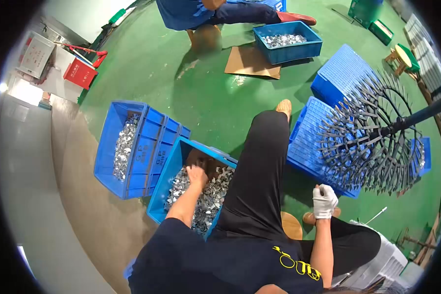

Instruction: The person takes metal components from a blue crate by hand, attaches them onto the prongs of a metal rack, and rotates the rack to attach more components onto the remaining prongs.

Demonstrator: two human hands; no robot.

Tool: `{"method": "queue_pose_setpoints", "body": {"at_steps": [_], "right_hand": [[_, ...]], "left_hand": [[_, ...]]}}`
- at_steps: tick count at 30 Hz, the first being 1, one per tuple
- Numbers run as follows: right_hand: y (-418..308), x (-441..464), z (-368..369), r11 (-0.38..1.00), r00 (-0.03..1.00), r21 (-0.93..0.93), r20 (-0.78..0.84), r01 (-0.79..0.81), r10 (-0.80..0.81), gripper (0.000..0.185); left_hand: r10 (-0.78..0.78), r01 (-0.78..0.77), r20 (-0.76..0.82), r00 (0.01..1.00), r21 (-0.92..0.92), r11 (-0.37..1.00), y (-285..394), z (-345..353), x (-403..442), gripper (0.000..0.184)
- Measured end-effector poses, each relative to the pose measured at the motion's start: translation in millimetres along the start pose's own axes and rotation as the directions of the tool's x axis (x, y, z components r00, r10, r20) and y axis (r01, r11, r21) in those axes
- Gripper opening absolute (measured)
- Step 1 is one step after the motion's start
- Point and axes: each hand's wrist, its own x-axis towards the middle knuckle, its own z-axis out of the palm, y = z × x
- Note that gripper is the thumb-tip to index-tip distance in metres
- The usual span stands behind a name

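Observation:
My left hand [197, 175], bare, reaches into a light blue bin [162, 193] filled with small metal parts [208, 201]. Its fingers point down by the bin's far end, and whether they hold a part is too small to tell. On the other side, my right hand [324, 201] wears a white glove and is raised above my right leg. Its fingers are curled together, and whatever they may hold is hidden or too small to name. Nearest to it on the right is a round rack [377, 134] with many dark prongs on a thick pole.
Blue crates [147, 152] with metal parts stand left of the bin. Blue lidded boxes [340, 73] lie beyond the rack. Ahead, a seated person [186, 14] is beside cardboard [252, 62] and a parts bin [294, 50]. A wooden stool [291, 225] is below me.

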Motion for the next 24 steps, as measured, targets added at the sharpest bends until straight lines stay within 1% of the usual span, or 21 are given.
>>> {"method": "queue_pose_setpoints", "body": {"at_steps": [1,2,5,6,9,12,14,15,16,17,18,19,20,21,22,23,24], "right_hand": [[-1,0,1,1.0,1.0,-0.005,0.004,-0.013,0.014,0.015],[-2,0,1,0.999,0.999,0.016,0.016,-0.046,0.045,0.016],[-2,-1,1,0.999,0.997,0.007,0.065,-0.049,0.049,0.016],[-1,-1,4,0.999,0.998,0.013,0.046,-0.037,0.037,0.015],[1,0,4,0.999,1.0,0.033,0.014,-0.008,0.007,0.014],[0,2,1,0.996,0.995,0.007,0.057,-0.086,0.086,0.012],[-3,3,2,0.995,0.993,0.015,0.064,-0.103,0.102,0.012],[-3,2,1,0.994,0.992,0.014,0.069,-0.111,0.109,0.012],[1,0,3,0.998,0.998,0.029,0.027,-0.05,0.049,0.011],[4,0,2,0.998,0.998,0.021,0.031,-0.062,0.062,0.011],[4,0,1,0.997,0.997,0.016,0.034,-0.074,0.074,0.012],[4,-1,1,0.996,0.995,0.013,0.038,-0.088,0.087,0.013],[4,-1,1,0.991,0.991,0.057,0.057,-0.124,0.121,0.014],[4,1,0,0.991,0.99,0.05,0.071,-0.122,0.119,0.013],[4,2,0,0.992,0.989,0.044,0.086,-0.121,0.117,0.012],[4,2,1,0.992,0.988,0.04,0.101,-0.12,0.115,0.012],[1,2,2,0.988,0.984,0.046,0.112,-0.146,0.14,0.013]], "left_hand": [[0.05,-0.05,-0.002,0.999,-0.033,0.998,4,-5,-7,0.059],[0.102,-0.101,-0.043,0.994,0.038,0.994,7,-9,-14,0.052],[0.119,-0.119,0.009,0.993,-0.02,0.993,5,-8,-12,0.044],[0.124,-0.122,0.089,0.988,-0.025,0.992,2,-7,-10,0.04],[0.186,-0.188,-0.081,0.979,-0.022,0.982,1,-1,-10,0.038],[0.147,-0.187,-0.262,0.954,-0.132,0.974,4,9,-16,0.035],[0.077,-0.104,-0.145,0.986,-0.19,0.976,-2,31,-10,0.033],[0.043,-0.061,-0.082,0.996,-0.218,0.974,-3,29,-11,0.032],[0.011,-0.063,-0.175,0.985,-0.295,0.953,-5,28,-13,0.029],[-0.093,-0.02,-0.298,0.95,-0.357,0.934,-7,26,-12,0.027],[-0.187,-0.062,-0.405,0.895,-0.529,0.846,-10,21,-11,0.025],[-0.298,-0.128,-0.482,0.824,-0.671,0.73,-15,11,-11,0.024],[-0.435,0.139,-0.077,0.897,-0.885,0.444,-24,18,-5,0.023],[-0.378,0.005,-0.127,0.917,-0.944,0.329,-41,38,1,0.02],[-0.318,0.167,0.191,0.929,-0.981,-0.099,-48,15,-9,0.02],[-0.129,0.336,0.448,0.885,-0.805,-0.488,-54,-11,-19,0.019],[0.036,0.356,0.475,0.879,-0.605,-0.713,-62,-12,-23,0.019]]}}
